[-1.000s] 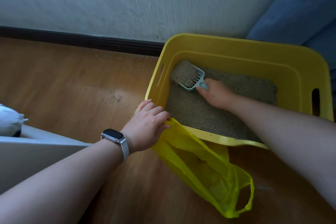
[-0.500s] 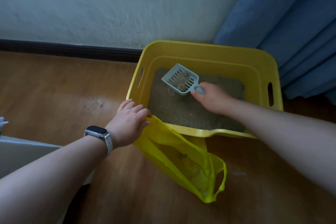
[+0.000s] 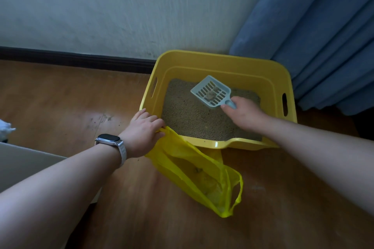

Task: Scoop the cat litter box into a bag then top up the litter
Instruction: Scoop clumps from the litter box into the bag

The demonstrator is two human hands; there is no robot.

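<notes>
Your right hand point(image 3: 245, 115) grips the handle of the pale blue slotted plastic scoop point(image 3: 211, 91), which carries a small clump above the grey litter point(image 3: 188, 115) in the yellow plastic litter box point(image 3: 222, 62). Your left hand point(image 3: 144, 133) pinches the thin yellow plastic bag point(image 3: 194, 170) at the box's near left corner.

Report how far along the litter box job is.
Done: some clumps lie in the yellow bag. In hand: the right hand holds the scoop above the litter with a clump on it, while the left hand holds the bag's mouth at the litter box rim. Left: tip that clump into the bag, then top up; no fresh litter is in view.
</notes>
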